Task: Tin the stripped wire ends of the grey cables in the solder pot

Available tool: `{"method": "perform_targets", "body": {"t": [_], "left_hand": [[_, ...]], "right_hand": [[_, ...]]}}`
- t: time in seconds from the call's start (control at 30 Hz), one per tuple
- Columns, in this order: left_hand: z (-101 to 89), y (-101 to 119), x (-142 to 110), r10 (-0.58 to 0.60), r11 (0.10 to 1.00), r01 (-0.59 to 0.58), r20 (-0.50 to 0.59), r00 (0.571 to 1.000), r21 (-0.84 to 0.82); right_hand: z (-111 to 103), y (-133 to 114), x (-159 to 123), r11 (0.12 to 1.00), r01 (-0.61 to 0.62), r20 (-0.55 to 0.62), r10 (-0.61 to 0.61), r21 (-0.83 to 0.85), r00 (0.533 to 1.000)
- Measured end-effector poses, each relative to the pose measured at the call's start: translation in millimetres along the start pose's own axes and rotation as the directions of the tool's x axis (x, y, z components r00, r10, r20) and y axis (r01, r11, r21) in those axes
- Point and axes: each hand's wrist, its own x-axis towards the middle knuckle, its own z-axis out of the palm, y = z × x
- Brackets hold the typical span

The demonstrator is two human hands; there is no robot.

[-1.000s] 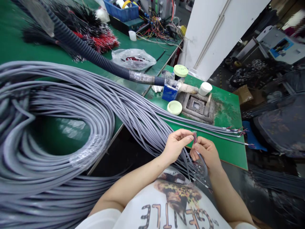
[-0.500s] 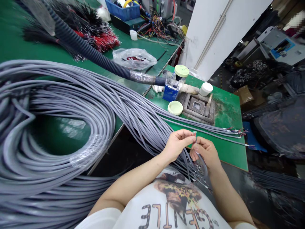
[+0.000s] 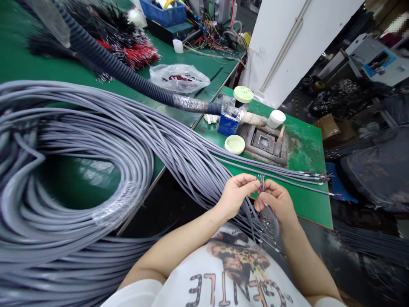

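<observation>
My left hand (image 3: 235, 194) and my right hand (image 3: 277, 204) meet just in front of my chest, both pinched on the stripped end of one grey cable (image 3: 271, 218). Its thin coloured wires (image 3: 261, 182) stick up between my fingertips. The cable curves down under my right hand toward my lap. A big coil of grey cables (image 3: 79, 170) fills the left side and fans out across the small green table (image 3: 306, 200), where several cable ends (image 3: 315, 175) with coloured wires lie.
A black corrugated hose (image 3: 128, 76) crosses the large green bench. On the small table sit a metal tray (image 3: 265, 143), a blue box (image 3: 227, 123), a pale green lid (image 3: 234, 144) and white jars (image 3: 275, 118). A plastic bag (image 3: 179, 78) and red-black wire bundles (image 3: 128, 47) lie farther back.
My hands stay in place. The coloured wires at my fingertips have spread apart slightly and my right fingers have shifted up on them.
</observation>
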Motion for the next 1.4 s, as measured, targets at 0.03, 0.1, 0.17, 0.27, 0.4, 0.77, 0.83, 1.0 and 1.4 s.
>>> {"method": "perform_targets", "body": {"t": [0.03, 0.1, 0.17, 0.27, 0.4, 0.77, 0.83, 1.0, 1.4], "left_hand": [[0.3, -1, -1, 0.004, 1.000, -0.004, -0.013, 1.000, -0.007], [1.7, -2, -3, 0.004, 1.000, -0.005, -0.034, 0.999, -0.030], [3.8, -3, -4, -0.004, 0.998, 0.001, -0.040, 0.999, -0.064], [7.4, -5, -6, -0.027, 0.993, 0.022, -0.047, 0.999, -0.118], [11.3, -6, -6, -0.022, 0.984, 0.008, -0.074, 0.997, -0.176], [9.2, -11, 0, 0.066, 0.971, -0.091, -0.118, 0.991, -0.222], [8.2, -11, 1, 0.070, 0.971, -0.094, -0.112, 0.991, -0.222], [5.1, -10, 9, 0.044, 0.957, -0.065, -0.077, 0.996, -0.284], [-59.2, -1, 28, 0.636, 0.339, -0.614, 0.306, 0.708, 0.713]], "right_hand": [[-1, -3, 0, 1.000, -0.006, 0.001, 0.006, 0.000, 1.000], [-2, -9, 1, 1.000, -0.019, 0.007, 0.019, -0.017, 1.000], [-2, -17, 1, 0.998, -0.022, 0.016, 0.023, -0.059, 1.000], [1, -26, 2, 0.987, 0.007, -0.011, -0.009, -0.161, 1.000], [5, -32, 4, 0.938, 0.089, -0.077, -0.121, -0.335, 0.990], [6, -33, 15, 0.805, 0.230, -0.099, -0.335, -0.547, 0.937], [6, -35, 19, 0.803, 0.240, -0.081, -0.335, -0.546, 0.939], [11, -44, 35, 0.805, 0.257, -0.032, -0.323, -0.534, 0.946], [9, -75, 144, 0.659, 0.168, 0.066, -0.177, -0.733, 0.982]]}}
